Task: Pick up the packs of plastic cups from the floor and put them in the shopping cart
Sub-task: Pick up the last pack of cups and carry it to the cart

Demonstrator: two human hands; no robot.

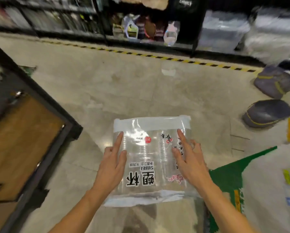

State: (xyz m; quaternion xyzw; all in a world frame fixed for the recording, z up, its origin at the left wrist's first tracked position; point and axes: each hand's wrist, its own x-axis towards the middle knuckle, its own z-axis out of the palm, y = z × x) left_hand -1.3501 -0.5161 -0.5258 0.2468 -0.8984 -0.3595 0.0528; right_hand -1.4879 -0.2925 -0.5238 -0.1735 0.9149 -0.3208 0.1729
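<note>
A clear pack of plastic cups (pixel 149 158) with black printed characters and white sealed ends is held flat in front of me, above the floor. My left hand (pixel 112 167) presses on its left side with the fingers spread along the wrap. My right hand (pixel 189 160) grips its right side, fingers stretched over the top. Stacked transparent cups show through the wrap. No shopping cart can be made out in the view.
A black-framed shelf with a wooden board (pixel 23 140) stands at the left. Dark shelves with bottles (pixel 140 29) run along the back behind a yellow-black floor stripe (pixel 174 58). Grey sacks (pixel 273 81) lie at the right. A green-and-white bag (pixel 258 182) lies by my right arm.
</note>
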